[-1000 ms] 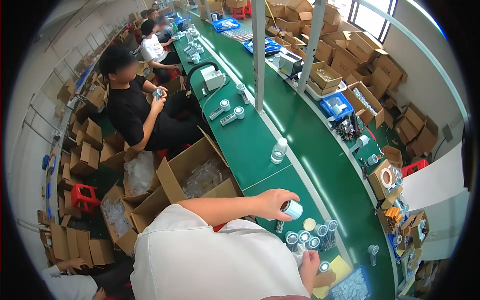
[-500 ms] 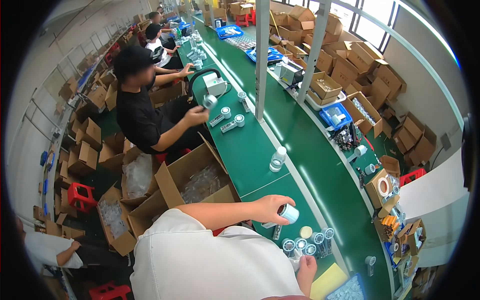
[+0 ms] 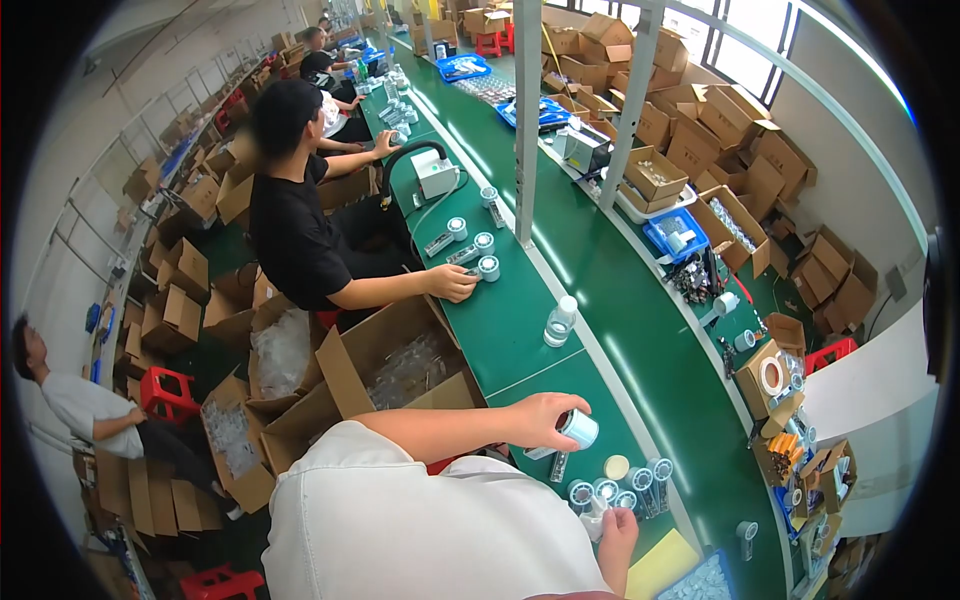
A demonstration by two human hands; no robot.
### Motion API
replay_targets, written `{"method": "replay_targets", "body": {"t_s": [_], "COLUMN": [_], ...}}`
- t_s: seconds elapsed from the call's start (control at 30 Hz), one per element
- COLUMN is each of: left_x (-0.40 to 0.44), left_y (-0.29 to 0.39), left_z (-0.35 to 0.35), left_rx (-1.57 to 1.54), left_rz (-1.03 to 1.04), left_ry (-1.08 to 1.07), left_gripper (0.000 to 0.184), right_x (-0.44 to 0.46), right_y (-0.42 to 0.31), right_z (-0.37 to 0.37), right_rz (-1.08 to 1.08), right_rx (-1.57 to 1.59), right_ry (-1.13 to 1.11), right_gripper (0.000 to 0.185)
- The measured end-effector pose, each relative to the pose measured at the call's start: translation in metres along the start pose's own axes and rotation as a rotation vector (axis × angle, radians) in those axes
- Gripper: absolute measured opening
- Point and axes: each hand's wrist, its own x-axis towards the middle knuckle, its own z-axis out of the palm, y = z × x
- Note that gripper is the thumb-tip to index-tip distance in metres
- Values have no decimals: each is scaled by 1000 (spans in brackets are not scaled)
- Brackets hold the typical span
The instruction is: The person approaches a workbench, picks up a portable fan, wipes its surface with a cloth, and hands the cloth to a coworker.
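My left hand (image 3: 543, 420) is closed round a light-blue and white round-headed device (image 3: 580, 428), held above the green bench. Lower down, my right hand (image 3: 618, 535) pinches a crumpled white cloth (image 3: 594, 519). The cloth touches or overlaps the nearest of several round-headed devices (image 3: 605, 490) grouped on the bench. A cream round lid (image 3: 616, 467) lies just behind that group. Beneath my left hand, a dark narrow handle piece (image 3: 558, 466) rests on the bench; its far end is hidden.
A clear bottle (image 3: 560, 322) stands beyond my left hand. Yellow paper (image 3: 664, 565) and a blue tray of small pale parts (image 3: 702, 580) are near my right hand. An open carton (image 3: 400, 360) adjoins the bench. A co-worker (image 3: 300, 210) sits further up, beside a white machine (image 3: 436, 173).
The co-worker has reached to the bench and set a device beside the others, hand still on it. My left hand has moved slightly left and down with its device; my right hand keeps the cloth.
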Motion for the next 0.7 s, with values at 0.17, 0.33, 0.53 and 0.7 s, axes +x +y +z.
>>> {"method": "replay_targets", "body": {"t_s": [0.17, 0.33, 0.53, 0.7], "left_x": [1, 5, 12, 3], "left_y": [-6, -28, -91, -83], "left_z": [0, 8, 13, 17], "left_rx": [-143, -612, -1032, -1052], "left_rz": [-98, -217, -392, -482], "left_ry": [12, 184, 214, 261], "left_gripper": [62, 53, 35, 30], "right_x": [2, -3, 25, 23], "right_y": [-4, 9, 16, 11], "right_z": [1, -3, -15, -12], "right_rz": [13, 56, 94, 155], "right_rx": [19, 118, 481, 449], "right_ry": [-5, -4, 77, 57], "right_gripper": [9, 7, 4, 5]}}
